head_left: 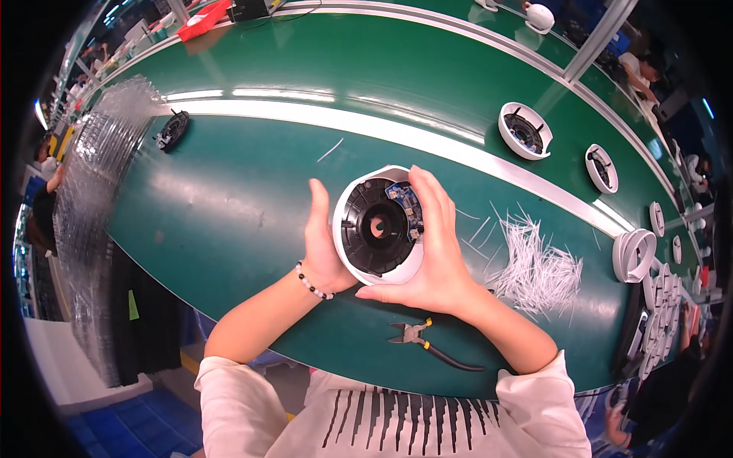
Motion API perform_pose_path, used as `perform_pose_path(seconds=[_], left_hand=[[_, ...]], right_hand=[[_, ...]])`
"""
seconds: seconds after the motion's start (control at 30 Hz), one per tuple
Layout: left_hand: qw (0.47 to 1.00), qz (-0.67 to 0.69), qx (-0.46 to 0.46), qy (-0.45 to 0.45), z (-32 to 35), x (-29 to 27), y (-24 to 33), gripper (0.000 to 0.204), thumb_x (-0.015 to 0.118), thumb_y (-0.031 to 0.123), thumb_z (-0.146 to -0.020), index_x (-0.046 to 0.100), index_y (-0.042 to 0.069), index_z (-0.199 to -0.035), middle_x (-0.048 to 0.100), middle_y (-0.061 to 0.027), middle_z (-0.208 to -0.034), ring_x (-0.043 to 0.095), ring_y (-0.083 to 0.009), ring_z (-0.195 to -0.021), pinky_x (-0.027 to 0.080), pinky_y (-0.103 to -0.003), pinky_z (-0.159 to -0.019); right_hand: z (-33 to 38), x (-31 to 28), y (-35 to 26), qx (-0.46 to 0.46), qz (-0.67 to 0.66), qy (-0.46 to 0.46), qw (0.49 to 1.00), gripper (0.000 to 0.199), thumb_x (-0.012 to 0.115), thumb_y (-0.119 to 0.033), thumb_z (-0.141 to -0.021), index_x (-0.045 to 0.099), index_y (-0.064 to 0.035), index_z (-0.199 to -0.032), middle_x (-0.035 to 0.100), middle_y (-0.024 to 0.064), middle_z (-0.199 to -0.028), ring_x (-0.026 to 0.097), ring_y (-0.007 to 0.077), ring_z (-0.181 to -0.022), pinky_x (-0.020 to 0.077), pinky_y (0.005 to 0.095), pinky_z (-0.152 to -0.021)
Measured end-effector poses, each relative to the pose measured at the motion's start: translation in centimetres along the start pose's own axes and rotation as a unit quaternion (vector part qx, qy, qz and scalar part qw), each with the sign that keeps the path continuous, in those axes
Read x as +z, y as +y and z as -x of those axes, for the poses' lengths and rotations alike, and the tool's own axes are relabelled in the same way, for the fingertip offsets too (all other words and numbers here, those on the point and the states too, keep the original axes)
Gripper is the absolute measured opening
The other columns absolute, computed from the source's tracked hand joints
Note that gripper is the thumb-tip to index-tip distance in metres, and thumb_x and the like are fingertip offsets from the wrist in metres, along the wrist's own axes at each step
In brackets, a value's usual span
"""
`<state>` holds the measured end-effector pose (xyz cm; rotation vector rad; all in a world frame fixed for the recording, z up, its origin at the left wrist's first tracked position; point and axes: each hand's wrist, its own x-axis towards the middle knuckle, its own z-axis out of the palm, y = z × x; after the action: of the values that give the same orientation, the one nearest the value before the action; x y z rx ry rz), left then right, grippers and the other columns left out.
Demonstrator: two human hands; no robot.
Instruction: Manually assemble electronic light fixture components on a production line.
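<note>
In front of me I hold a round white housing (406, 270), its open side tilted up toward me. Inside it sits a black disc (359, 243) with a hole in the middle, and a blue circuit board (409, 204) lies along its upper right. My left hand (324, 250) supports the housing's left side; its thumb sticks up apart from the rim and its other fingers are hidden behind. Skin shows through the hole. My right hand (440, 263) wraps the right side, thumb at the lower rim and fingers at the upper right. Below lie cutting pliers (413, 333) with black-and-yellow handles.
Thin white strips (534, 269) lie heaped to the right; one lies beyond the housing. A black part (174, 130) sits far left, beside clear plastic wrap (114, 145). White housings (507, 114) rest on the green belt (427, 72). White rings (622, 256) and stacked parts (658, 320) stand right.
</note>
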<state>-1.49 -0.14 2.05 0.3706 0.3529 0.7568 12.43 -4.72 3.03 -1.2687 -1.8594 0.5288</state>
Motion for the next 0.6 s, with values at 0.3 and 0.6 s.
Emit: perform_pose_path(seconds=[0.3, 0.6], left_hand=[[0.998, 0.002, -0.044, -0.045, -0.2, -1.4, 0.3, 0.087, 0.023, 0.074, -0.069, 0.034, 0.006, -0.123, 0.041, -0.0123, -0.121, 0.043, -0.0268, -0.11, 0.038, -0.042, -0.09], [0.998, 0.002, 0.031, -0.045, 0.3, -1.3, 0.0, 0.051, 0.051, 0.027, -0.071, 0.041, -0.001, -0.112, 0.051, -0.0147, -0.105, 0.053, -0.0232, -0.094, 0.044, -0.035, -0.083]], right_hand=[[-0.6, -0.6, -0.5, -0.017, 0.071, -0.056, 0.996, 0.117, 0.079, -0.032, -0.038, 0.014, 0.0041, -0.127, 0.02, 0.0215, -0.126, 0.024, 0.0399, -0.115, 0.0266, 0.0467, -0.092], [-0.2, 1.4, 0.3, 0.0, 0.043, 0.012, 0.999, 0.119, 0.078, -0.038, -0.039, 0.012, 0.0009, -0.129, 0.02, 0.0233, -0.127, 0.028, 0.0399, -0.112, 0.0258, 0.0465, -0.092]])
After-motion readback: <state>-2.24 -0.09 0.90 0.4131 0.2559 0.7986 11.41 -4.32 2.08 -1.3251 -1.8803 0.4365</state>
